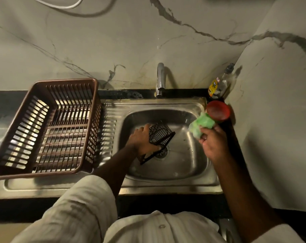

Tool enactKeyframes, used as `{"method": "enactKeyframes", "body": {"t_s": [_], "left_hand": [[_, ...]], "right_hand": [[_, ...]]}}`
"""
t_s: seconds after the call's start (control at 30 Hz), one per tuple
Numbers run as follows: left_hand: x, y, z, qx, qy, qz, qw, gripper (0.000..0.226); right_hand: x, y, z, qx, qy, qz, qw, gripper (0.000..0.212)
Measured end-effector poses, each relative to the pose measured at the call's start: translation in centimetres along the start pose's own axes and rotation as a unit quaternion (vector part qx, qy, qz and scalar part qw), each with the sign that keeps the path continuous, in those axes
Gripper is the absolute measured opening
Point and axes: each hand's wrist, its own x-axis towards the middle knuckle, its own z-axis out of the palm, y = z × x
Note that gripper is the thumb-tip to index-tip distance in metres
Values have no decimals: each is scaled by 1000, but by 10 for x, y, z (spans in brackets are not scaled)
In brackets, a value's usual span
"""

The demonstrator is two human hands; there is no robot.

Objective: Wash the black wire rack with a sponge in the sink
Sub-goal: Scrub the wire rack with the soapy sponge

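The black wire rack (160,135) stands tilted on its edge inside the steel sink (183,163), close to the drain. My left hand (142,140) grips its left side. My right hand (214,142) hovers over the sink's right rim and holds a green sponge (202,126), which sits apart from the rack, to its upper right.
A brown plastic dish basket (48,127) rests on the drainboard at the left. The tap (160,79) stands behind the sink. A red bowl (218,109) and a dish-soap bottle (218,85) sit at the back right corner by the wall.
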Motion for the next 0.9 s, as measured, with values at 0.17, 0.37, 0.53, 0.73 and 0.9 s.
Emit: {"method": "enactKeyframes", "body": {"t_s": [0.17, 0.37, 0.53, 0.73, 0.9], "left_hand": [[-13, 1, 17, -37, 28, -34, 998, 120], [-17, 9, 22, -4, -26, -18, 999, 143], [-11, 11, 8, 64, -154, -21, 986, 166], [-9, 12, -1, 103, -198, -15, 975, 155], [-9, 11, 1, 93, -186, -15, 978, 151]], "right_hand": [[-41, 65, 7, -96, 38, 7, 995, 36], [-38, 92, 20, -315, 35, -119, 941, 38], [-32, 102, 29, -386, 60, -158, 907, 36], [-45, 114, 29, -471, 24, -190, 861, 40], [-65, 108, 28, -491, -67, -234, 837, 37]]}}
